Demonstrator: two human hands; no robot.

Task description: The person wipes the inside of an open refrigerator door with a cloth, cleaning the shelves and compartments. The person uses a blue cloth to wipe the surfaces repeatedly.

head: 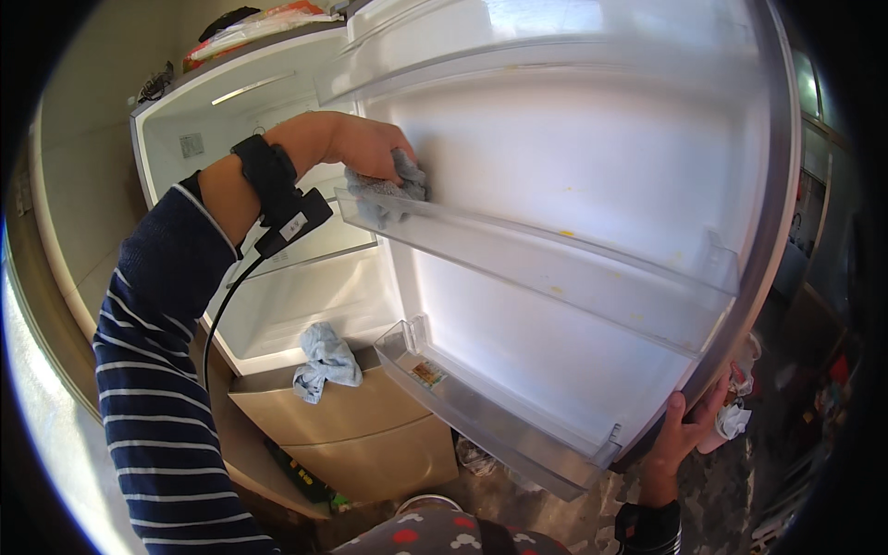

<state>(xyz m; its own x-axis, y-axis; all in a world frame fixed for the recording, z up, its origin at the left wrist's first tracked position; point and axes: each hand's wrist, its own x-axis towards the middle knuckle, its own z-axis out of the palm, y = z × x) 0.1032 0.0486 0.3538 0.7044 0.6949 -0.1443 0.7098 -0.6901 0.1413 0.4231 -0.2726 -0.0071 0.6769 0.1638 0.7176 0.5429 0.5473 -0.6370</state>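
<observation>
My left hand (354,142) grips a grey cloth (385,191) at the left end of the middle clear plastic door bin (527,257). Part of the cloth hangs down inside the bin and shows through its front wall. The refrigerator door (576,146) stands wide open, and my right hand (680,433) holds its lower outer edge, thumb on the inner side. Small yellow stains (567,233) mark the middle bin and the liner near it. A light blue cloth (329,361) drapes over the front lip of the refrigerator compartment (305,305).
The lower door bin (499,444) holds a small printed packet (428,372). Below the compartment are closed gold-coloured drawer fronts (368,437). Plastic bags (257,31) lie on top of the refrigerator. Outside the door stands a small bin with white paper (732,422). A cable (216,326) runs from my left wrist.
</observation>
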